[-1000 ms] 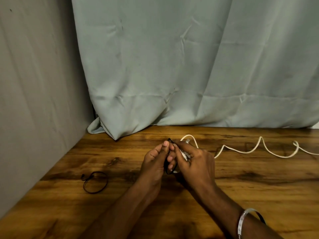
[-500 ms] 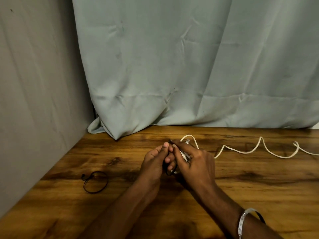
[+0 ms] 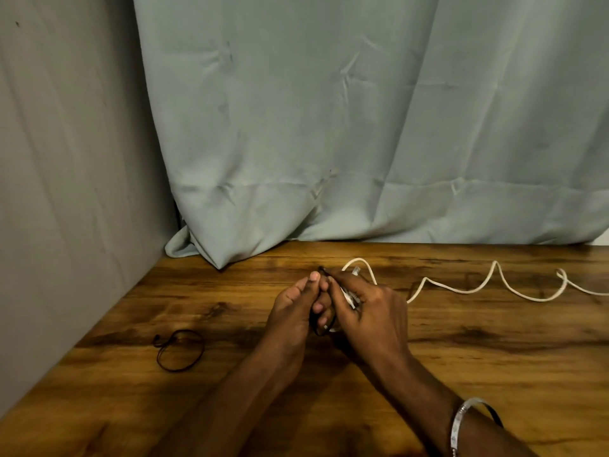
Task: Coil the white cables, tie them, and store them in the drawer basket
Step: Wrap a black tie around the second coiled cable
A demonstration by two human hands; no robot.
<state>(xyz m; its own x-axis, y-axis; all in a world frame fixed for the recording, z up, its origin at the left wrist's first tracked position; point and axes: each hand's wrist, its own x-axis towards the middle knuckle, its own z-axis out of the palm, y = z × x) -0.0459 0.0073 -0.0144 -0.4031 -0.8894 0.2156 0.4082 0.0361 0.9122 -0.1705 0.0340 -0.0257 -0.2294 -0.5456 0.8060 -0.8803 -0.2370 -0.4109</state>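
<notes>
A wooden table (image 3: 461, 374) meets a grey wall (image 3: 66, 159) and a pale green curtain (image 3: 362, 127), and over it the left hand (image 3: 290, 311) and right hand (image 3: 372, 311) pinch a black tie (image 3: 324, 329) around a white cable (image 3: 468, 288) snaking rightward, another black tie (image 3: 179, 349) lying left

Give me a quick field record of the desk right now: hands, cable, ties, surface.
left hand: fingers curled, pinching a black tie against the right hand
right hand: holds the bunched end of the white cable
cable tail: uncoiled, snaking right across the table, runs out of view
spare black tie: lies loose on the table, left of the hands
table: wooden
backdrop: grey-green curtain
drawer basket: not in view
</notes>
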